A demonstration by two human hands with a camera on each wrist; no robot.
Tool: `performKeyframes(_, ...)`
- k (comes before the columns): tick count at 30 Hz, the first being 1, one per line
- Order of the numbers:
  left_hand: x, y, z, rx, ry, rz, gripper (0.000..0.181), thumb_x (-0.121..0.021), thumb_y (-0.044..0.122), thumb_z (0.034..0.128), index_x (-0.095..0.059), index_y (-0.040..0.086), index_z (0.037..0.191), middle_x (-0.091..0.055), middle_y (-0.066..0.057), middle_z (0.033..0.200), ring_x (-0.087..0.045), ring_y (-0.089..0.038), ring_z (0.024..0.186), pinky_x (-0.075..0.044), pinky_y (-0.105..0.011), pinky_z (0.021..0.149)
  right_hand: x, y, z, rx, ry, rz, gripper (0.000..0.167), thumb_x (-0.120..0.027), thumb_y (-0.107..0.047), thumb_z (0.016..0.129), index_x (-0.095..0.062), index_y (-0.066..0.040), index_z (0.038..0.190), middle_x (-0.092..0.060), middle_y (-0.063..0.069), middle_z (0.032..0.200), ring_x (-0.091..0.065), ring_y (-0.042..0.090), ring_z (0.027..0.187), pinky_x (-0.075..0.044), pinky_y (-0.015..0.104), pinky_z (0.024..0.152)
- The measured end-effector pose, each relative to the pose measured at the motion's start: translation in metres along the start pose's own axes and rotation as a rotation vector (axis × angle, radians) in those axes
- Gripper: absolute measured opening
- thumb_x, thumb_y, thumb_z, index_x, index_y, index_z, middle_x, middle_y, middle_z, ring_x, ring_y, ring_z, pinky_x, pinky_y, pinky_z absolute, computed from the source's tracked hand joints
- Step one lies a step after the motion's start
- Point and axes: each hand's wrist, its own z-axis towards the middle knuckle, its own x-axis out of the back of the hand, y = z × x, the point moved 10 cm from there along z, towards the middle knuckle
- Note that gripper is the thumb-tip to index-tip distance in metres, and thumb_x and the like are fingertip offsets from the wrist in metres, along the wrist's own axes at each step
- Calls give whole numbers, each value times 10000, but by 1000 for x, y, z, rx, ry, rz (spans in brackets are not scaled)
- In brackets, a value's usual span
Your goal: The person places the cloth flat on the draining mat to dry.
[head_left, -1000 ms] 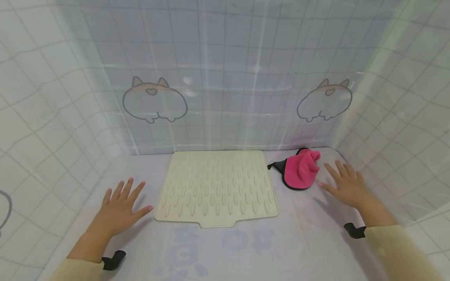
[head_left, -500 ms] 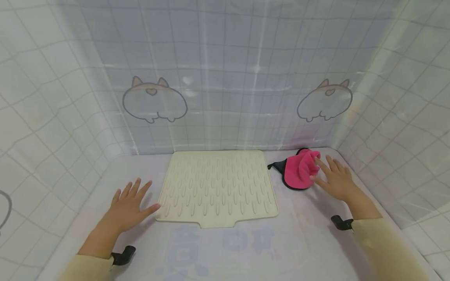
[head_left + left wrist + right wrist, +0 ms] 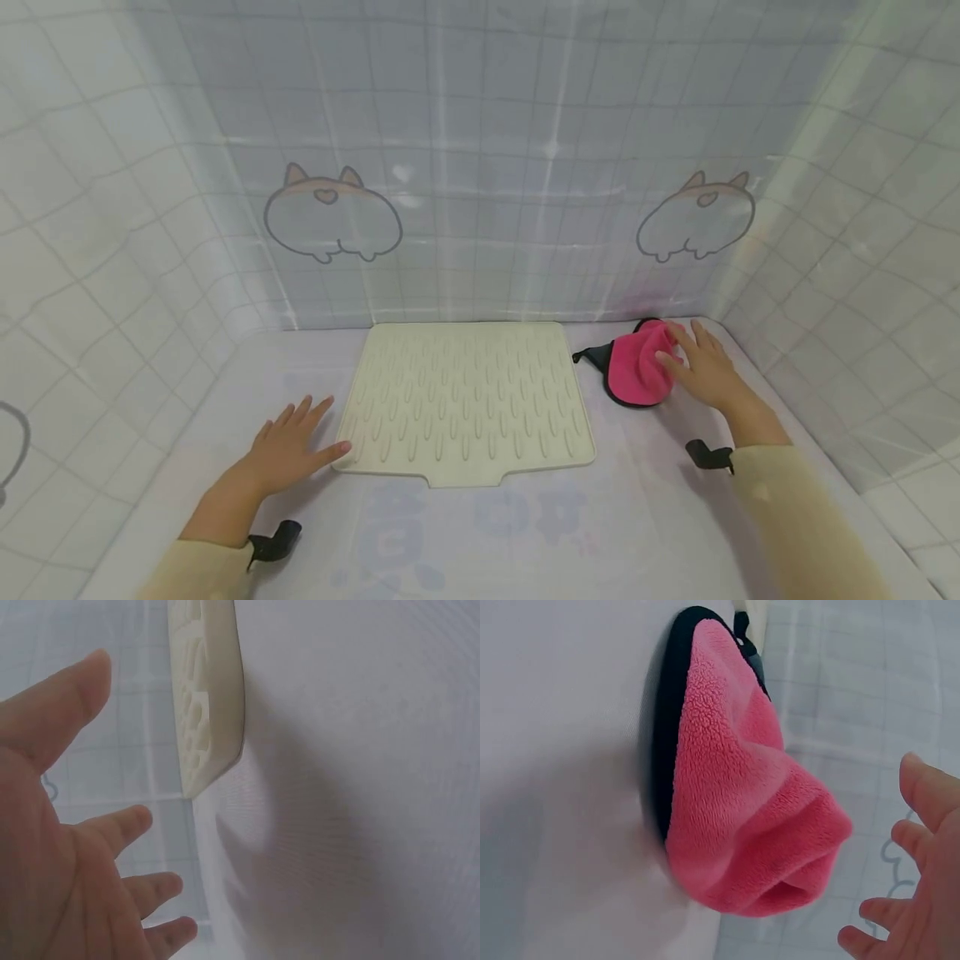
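Right hand (image 3: 707, 375), fingers spread, just beside a crumpled pink cloth (image 3: 634, 372), left hand (image 3: 281, 454), also spread, near one corner of a cream mat (image 3: 465, 396)

R hand (image 3: 711, 375) moved in & fwd from beside pink cloth (image 3: 632, 373), thumb & index tips now overlapping its R side in head view, L hand (image 3: 283, 454) shifted R twd mat (image 3: 465, 400), thumb tip now overlapping near L corner, previously just outside
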Motion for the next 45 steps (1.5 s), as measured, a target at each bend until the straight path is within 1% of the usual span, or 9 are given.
performKeyframes(5, -3, 3, 0, 10, -44, -24, 919, -615, 610, 909, -331, -4, 1531, -235, -418, 1519, -208, -666, 1356, -189, -817, 999, -6, 5, 9, -9, -2, 67, 749, -448, -514, 1037, -156, -126, 1608, 26, 373, 1590, -35, 631, 1413, -176, 869, 943)
performKeyframes(11, -14, 6, 2, 17, -119, -71, 955, -648, 610, 884, -330, -19, 1528, -221, -436, 1511, -172, -679, 1360, -185, -822, 1000, -12, 10, 18, -42, -9, 107, 735, -444, -502, 1045, -152, -136, 1611, 25, 395, 1579, -35, 637, 1411, -212, 851, 952)
performKeyframes(20, -15, 11, 5, 0, -118, -50, 966, -698, 598, 845, -370, -20, 1510, -256, -445, 1493, -192, -682, 1354, -213, -810, 1004, -15, 17, 28, -62, 15, 142, 678, -402, -491, 1061, -229, -106, 1592, -35, 439, 1551, -90, 675, 1383, -209, 834, 980)
performKeyframes(25, -16, 10, 5, -3, -117, -40, 982, -721, 593, 822, -377, -23, 1505, -258, -447, 1490, -198, -686, 1348, -218, -814, 996, -16, 20, 33, -76, 38, 139, 636, -388, -457, 1072, -277, -83, 1575, -132, 427, 1543, -121, 615, 1417, -213, 797, 1027)
performKeyframes(27, -17, 9, 5, -4, -119, -42, 992, -725, 595, 818, -371, -22, 1508, -249, -447, 1495, -191, -686, 1351, -216, -815, 996, -15, 20, 34, -66, 61, 135, 610, -399, -424, 1077, -312, -58, 1557, -214, 413, 1526, -148, 585, 1427, -221, 768, 1054)
performKeyframes(30, -18, 7, 5, -3, -125, -44, 1006, -724, 604, 815, -360, -19, 1516, -236, -444, 1502, -177, -683, 1358, -208, -813, 1003, -11, 18, 33, -34, 106, 154, 563, -441, -346, 1078, -365, -11, 1524, -372, 378, 1452, -310, 535, 1370, -293, 706, 1062)
performKeyframes(33, -20, 6, 6, 2, -132, -54, 1010, -728, 601, 815, -352, -16, 1521, -226, -441, 1509, -165, -678, 1365, -195, -806, 1017, -7, 16, 31, -7, 157, 173, 519, -480, -288, 1071, -424, 32, 1476, -510, 332, 1297, -478, 478, 1165, -407, 626, 961)
performKeyframes(36, -20, 7, 5, 7, -137, -62, 1012, -736, 594, 814, -348, -16, 1523, -219, -439, 1513, -156, -676, 1369, -181, -803, 1026, -4, 17, 28, -7, 206, 184, 465, -504, -259, 1063, -485, 43, 1416, -563, 295, 1169, -516, 442, 1024, -430, 574, 858)
performKeyframes(45, -18, 8, 5, 17, -131, -70, 1017, -753, 578, 805, -352, -28, 1517, -217, -439, 1513, -155, -673, 1371, -167, -802, 1033, 0, 20, 24, -38, 334, 227, 383, -511, -211, 1059, -544, 69, 1318, -567, 299, 1115, -504, 507, 1162, -397, 638, 965)
